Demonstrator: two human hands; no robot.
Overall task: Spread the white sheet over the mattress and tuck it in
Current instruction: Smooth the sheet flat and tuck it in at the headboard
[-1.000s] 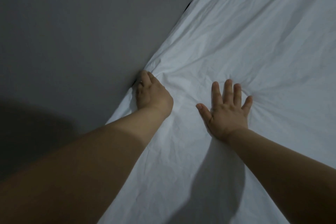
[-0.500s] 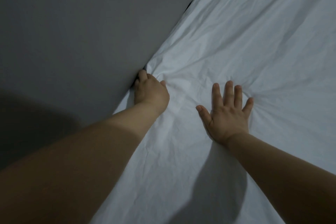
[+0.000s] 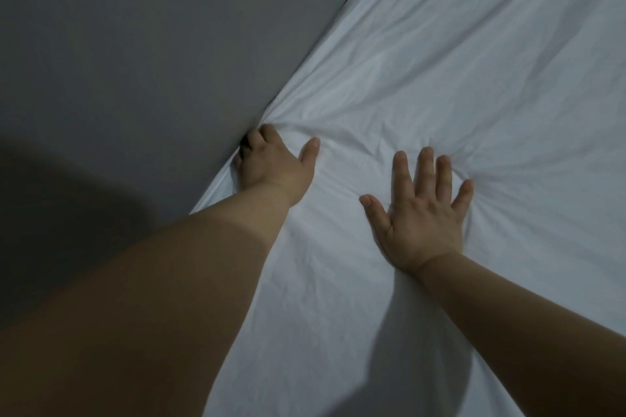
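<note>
Two hands are working on the white sheet point(image 3: 440, 85), which is lying over the mattress, up against the gray wall point(image 3: 135, 44). The left hand point(image 3: 271, 162) is pushing the sheet's edge down the gap, fingers curled and hidden, so I cannot tell its grip. The right hand point(image 3: 423, 213) is pressing flat, fingers spread wide. If it is letting go, the sheet may be bunching or sliding out. No writing is showing.

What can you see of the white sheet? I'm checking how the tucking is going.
The white sheet is thin, creased cloth, covering the bed surface up to a grey wall. The right hand presses flat on it, fingers spread, with wrinkles fanning out. The left hand pushes its edge down beside the wall, fingers curled out of sight, cloth bunching there.
</note>
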